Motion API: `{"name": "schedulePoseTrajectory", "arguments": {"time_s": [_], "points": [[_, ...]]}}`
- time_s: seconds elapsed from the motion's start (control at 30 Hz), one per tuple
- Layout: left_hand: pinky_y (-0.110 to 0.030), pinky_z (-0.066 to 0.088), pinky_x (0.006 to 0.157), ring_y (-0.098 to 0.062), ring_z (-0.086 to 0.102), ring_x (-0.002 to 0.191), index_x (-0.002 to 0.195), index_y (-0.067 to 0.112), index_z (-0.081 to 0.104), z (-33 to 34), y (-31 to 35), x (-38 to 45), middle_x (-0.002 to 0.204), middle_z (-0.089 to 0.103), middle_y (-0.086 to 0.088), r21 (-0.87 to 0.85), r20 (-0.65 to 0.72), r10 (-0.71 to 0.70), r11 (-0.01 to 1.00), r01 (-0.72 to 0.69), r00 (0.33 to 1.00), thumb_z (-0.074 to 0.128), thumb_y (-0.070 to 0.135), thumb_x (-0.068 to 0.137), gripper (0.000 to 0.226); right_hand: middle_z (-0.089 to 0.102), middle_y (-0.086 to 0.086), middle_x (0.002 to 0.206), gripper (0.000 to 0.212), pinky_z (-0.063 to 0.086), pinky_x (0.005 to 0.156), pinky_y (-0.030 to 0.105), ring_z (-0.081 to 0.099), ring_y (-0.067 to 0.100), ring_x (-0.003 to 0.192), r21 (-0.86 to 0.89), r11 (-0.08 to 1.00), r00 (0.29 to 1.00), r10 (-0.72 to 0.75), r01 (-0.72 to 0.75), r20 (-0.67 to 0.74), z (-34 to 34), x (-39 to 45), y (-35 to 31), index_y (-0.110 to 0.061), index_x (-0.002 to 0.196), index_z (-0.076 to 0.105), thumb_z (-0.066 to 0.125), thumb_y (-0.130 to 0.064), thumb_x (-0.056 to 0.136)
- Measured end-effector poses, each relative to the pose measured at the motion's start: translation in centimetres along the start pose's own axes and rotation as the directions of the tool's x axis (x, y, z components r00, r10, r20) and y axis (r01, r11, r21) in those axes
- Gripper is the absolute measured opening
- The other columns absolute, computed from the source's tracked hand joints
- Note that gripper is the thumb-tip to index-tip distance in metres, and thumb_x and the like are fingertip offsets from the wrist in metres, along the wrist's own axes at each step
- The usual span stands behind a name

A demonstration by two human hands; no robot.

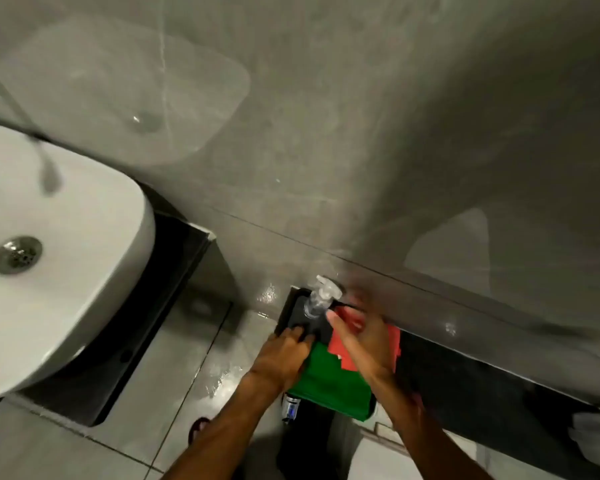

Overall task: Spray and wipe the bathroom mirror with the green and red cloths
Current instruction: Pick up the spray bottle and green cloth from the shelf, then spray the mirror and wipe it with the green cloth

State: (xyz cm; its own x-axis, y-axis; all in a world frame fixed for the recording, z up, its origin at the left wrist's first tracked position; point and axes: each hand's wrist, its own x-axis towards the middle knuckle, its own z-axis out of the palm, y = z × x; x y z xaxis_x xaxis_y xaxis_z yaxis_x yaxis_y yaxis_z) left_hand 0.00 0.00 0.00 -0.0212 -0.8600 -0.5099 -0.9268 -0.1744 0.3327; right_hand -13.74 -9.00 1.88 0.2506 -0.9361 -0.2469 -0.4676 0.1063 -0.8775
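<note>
Both hands (284, 351) rest on green cloth (333, 386).

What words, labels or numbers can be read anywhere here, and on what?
None can be read.
Spray bottle: clear, no label visible.
Small blue-and-silver item below the green cloth: any print is too blurred.
Red cloth and sink: plain.

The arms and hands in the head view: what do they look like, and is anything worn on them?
Both forearms are bare as far as the picture's lower edge; no sleeves show. The left hand and the right hand wear no gloves. I see no watch, bracelet or ring, though the right hand is blurred, so small items could be missed. The fingers of the right hand look long and slender.
</note>
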Motion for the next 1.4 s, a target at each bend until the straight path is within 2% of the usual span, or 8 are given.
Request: {"name": "schedulePoseTrajectory", "arguments": {"time_s": [0.17, 0.4, 0.57, 0.7, 0.87, 1.0, 1.2, 1.4], "points": [[-0.054, 0.029, 0.116, -0.036, 0.034, 0.145, 0.153, 0.016, 0.033, 0.8, -0.3, 3.4, 0.158, 0.035, -0.017, 0.203, 0.079, -0.131, 0.973, 0.113, 0.988, 0.052, 0.023, 0.099, 0.058, 0.070, -0.012, 0.125, 0.063, 0.056, 0.100, 0.024, 0.067, 0.005, 0.117, -0.152, 0.941, 0.933, -0.261, 0.303, 0.248, 2.2, 4.0, 0.8, -0.028, 0.133, 0.060, 0.084, -0.048, 0.077], [-0.047, 0.030, 0.115, -0.033, 0.032, 0.142, 0.155, 0.021, 0.030, 2.6, -0.5, 4.0, 0.160, 0.033, -0.010, 0.153, -0.006, -0.252, 0.956, 0.250, 0.968, 0.058, 0.027, 0.095, 0.067, 0.054, -0.001, 0.100, 0.032, 0.056, 0.078, 0.032, 0.060, 0.014, 0.090, -0.263, 0.764, 0.792, -0.484, 0.590, 0.371, 5.4, 5.3, 2.1, -0.020, 0.103, 0.063, 0.076, -0.038, 0.080], [-0.039, 0.050, 0.098, -0.032, 0.062, 0.117, 0.129, 0.025, 0.054, 2.1, -1.2, 1.4, 0.130, 0.062, -0.009, -0.320, 0.057, -0.317, 0.892, 0.318, 0.947, 0.072, 0.032, 0.083, 0.050, 0.073, 0.003, 0.125, 0.056, 0.053, 0.102, 0.016, 0.069, 0.017, 0.114, -0.123, 0.870, 0.856, -0.428, 0.477, 0.290, 7.0, 6.1, 1.3, -0.013, 0.132, 0.064, 0.069, -0.012, 0.076], [-0.044, 0.056, 0.075, -0.018, 0.063, 0.085, 0.109, 0.013, 0.065, -3.1, -2.8, -4.1, 0.091, 0.067, -0.007, -0.877, -0.101, -0.282, 0.478, 0.048, 0.954, 0.084, 0.001, 0.070, 0.044, 0.074, 0.000, 0.131, 0.059, 0.055, 0.105, 0.026, 0.068, 0.008, 0.123, 0.029, 0.839, 0.819, -0.538, 0.544, 0.199, 6.5, 4.7, -3.1, -0.011, 0.143, 0.059, 0.063, -0.012, 0.084], [-0.029, 0.062, 0.079, -0.019, 0.076, 0.086, 0.099, 0.008, 0.078, -16.8, -6.1, -12.5, 0.094, 0.082, -0.008, -0.901, -0.409, -0.430, 0.331, -0.281, 0.805, 0.088, 0.007, 0.071, 0.029, 0.075, -0.015, 0.115, 0.057, 0.060, 0.086, 0.029, 0.073, 0.005, 0.090, 0.347, 0.728, 0.759, -0.648, 0.592, 0.065, 4.7, 1.9, -16.5, -0.036, 0.146, 0.054, 0.065, -0.055, 0.093], [-0.024, 0.062, 0.074, -0.015, 0.076, 0.088, 0.102, 0.012, 0.077, -30.8, -7.7, -19.3, 0.097, 0.081, -0.005, -0.758, -0.652, -0.397, 0.370, -0.537, 0.647, 0.076, 0.018, 0.081, 0.022, 0.073, -0.006, 0.107, 0.048, 0.053, 0.053, 0.029, 0.058, 0.015, 0.051, 0.523, 0.556, 0.668, -0.743, 0.647, -0.037, 4.3, -1.0, -28.9, -0.037, 0.137, 0.061, 0.042, -0.063, 0.102], [-0.022, 0.057, 0.072, -0.016, 0.066, 0.086, 0.111, -0.005, 0.060, -46.6, -7.8, -27.2, 0.094, 0.066, -0.012, -0.500, -0.850, -0.206, 0.609, -0.615, 0.485, 0.057, 0.009, 0.100, 0.018, 0.072, -0.007, 0.096, 0.045, 0.053, 0.052, 0.029, 0.059, 0.021, 0.053, 0.580, 0.363, 0.540, -0.826, 0.729, -0.161, 4.2, -5.3, -43.9, -0.033, 0.133, 0.063, 0.047, -0.058, 0.099], [-0.022, 0.059, 0.074, -0.014, 0.070, 0.085, 0.114, 0.003, 0.061, -53.7, -6.7, -31.9, 0.095, 0.070, -0.007, -0.425, -0.891, -0.138, 0.585, -0.691, 0.432, 0.056, 0.011, 0.101, 0.016, 0.065, 0.010, 0.065, 0.053, 0.050, 0.052, 0.020, 0.061, 0.019, 0.048, 0.467, 0.290, 0.435, -0.868, 0.835, -0.239, 4.0, -6.8, -51.2, -0.003, 0.118, 0.072, 0.049, -0.048, 0.100]]}}
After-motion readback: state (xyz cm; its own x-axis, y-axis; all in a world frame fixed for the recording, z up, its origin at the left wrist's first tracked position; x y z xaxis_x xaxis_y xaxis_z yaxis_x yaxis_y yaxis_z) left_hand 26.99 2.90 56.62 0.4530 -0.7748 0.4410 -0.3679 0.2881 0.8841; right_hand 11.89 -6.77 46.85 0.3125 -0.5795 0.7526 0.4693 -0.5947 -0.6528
